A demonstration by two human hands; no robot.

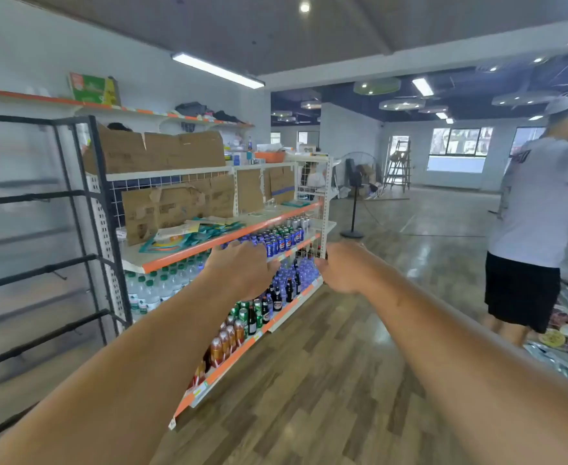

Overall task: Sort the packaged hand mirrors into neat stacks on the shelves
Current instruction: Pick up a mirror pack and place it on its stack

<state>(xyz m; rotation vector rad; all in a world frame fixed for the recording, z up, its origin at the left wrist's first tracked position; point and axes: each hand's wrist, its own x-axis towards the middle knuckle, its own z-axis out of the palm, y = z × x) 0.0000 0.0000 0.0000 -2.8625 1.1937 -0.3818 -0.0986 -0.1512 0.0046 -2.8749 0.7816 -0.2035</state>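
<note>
On my head feed, the packaged hand mirrors (188, 233) are glossy, flat teal packets lying in a loose heap on the white metal shelf (192, 250), which has an orange front strip and torn cardboard (162, 206) behind. They overlap at mixed angles, and the heap runs along the shelf. Both bare forearms reach straight ahead, backs up. The left hand (242, 268) and right hand (343, 268) hang before the drink bottles (289, 286), fingers bent away from me. I cannot tell whether they hold anything.
</note>
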